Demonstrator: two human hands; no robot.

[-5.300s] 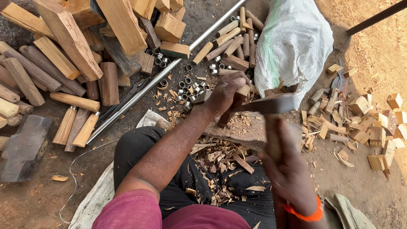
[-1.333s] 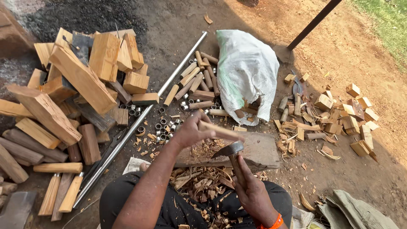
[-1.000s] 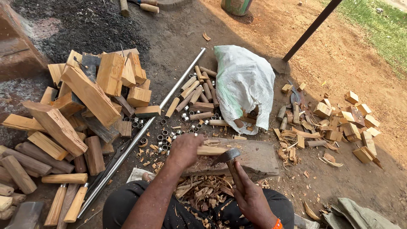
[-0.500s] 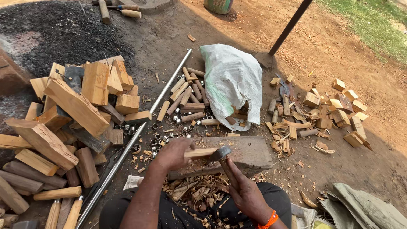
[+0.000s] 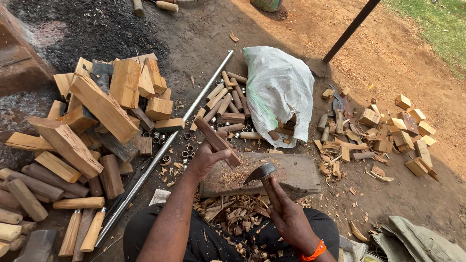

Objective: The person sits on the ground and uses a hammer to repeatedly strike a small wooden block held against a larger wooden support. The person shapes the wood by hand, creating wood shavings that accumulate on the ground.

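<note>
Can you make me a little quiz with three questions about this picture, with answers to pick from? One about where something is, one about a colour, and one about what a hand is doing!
1. Where does the white sack lie?
A. beyond the flat chopping block
B. on the person's lap
C. on top of the big wood pile

2. What colour is the band on the right wrist?
A. blue
B. orange
C. green

3. What is the left hand doing?
A. lying open on the ground
B. gripping a wooden stick
C. holding the metal pipe

Answers: 1 A, the sack lies on the dirt past the block's far edge. 2 B, the band shows bright orange. 3 B, the fingers are closed round the stick, while the right hand holds the small axe.
</note>
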